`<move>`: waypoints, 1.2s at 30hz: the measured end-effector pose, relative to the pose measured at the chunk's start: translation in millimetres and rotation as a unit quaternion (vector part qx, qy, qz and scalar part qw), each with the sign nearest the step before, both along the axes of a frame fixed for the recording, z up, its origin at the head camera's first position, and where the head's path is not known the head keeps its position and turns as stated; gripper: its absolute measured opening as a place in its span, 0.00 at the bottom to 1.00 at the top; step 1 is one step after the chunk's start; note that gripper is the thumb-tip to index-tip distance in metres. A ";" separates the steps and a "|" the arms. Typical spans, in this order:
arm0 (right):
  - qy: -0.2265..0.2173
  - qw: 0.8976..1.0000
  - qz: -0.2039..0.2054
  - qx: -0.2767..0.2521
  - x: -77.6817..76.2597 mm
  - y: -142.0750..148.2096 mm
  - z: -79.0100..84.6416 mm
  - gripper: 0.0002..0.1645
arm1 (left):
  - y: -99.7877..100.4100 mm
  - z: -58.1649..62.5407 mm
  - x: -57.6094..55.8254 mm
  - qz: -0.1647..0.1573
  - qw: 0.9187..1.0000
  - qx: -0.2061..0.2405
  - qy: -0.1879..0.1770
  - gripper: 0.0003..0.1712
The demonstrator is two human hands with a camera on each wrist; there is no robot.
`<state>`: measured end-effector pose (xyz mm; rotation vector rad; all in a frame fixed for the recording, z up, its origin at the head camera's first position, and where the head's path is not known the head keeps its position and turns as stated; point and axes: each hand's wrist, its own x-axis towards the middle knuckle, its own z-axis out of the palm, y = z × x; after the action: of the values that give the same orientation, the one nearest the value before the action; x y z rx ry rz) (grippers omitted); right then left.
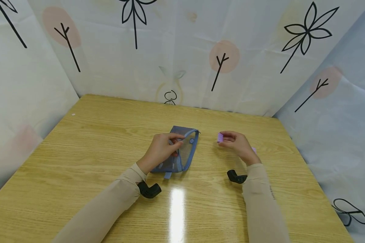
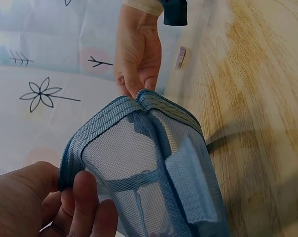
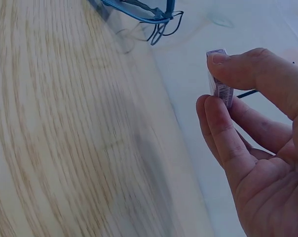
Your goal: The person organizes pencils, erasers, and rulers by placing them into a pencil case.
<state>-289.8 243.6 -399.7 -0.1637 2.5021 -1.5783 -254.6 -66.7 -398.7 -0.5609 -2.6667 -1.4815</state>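
Observation:
A blue mesh zip pouch (image 1: 182,130) lies on the table in the head view, its zipped mouth spread toward the right. My left hand (image 1: 162,148) pinches the rim of that mouth between thumb and fingers; the left wrist view shows the same grip at the pouch's (image 2: 124,153) edge. To the right of the pouch, my right hand (image 1: 237,143) holds a small purple block (image 1: 220,137) by its ends. Thumb and fingertips pinch the block (image 3: 224,93) in the right wrist view, above the table. Part of the pouch's inside is hidden by mesh and fingers.
A second small purple piece (image 1: 253,149) lies on the wooden table (image 1: 88,141), partly behind the right wrist. Printed cloth (image 1: 182,40) hangs along the back and both sides. A black wrist device (image 1: 149,190) sits at each cuff.

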 end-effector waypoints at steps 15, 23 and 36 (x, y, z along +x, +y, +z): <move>0.000 1.000 0.003 -0.010 -4.0 -21.6 -4.1 0.35 | 0.3 0.0 0.0 -0.003 1.000 0.005 0.004 0.15; -0.012 1.000 0.010 -0.027 -3.6 -33.0 -3.8 0.34 | 0.2 -1.1 -1.2 -0.003 1.000 0.007 -0.001 0.16; -0.014 0.999 0.025 -0.034 -2.6 -44.9 -5.3 0.34 | 0.3 -2.1 -2.2 0.002 1.000 0.003 -0.008 0.15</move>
<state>-292.4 198.7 -405.0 -0.2108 2.4057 -1.6349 -256.7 -66.4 -400.8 -0.5463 -2.6724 -1.4985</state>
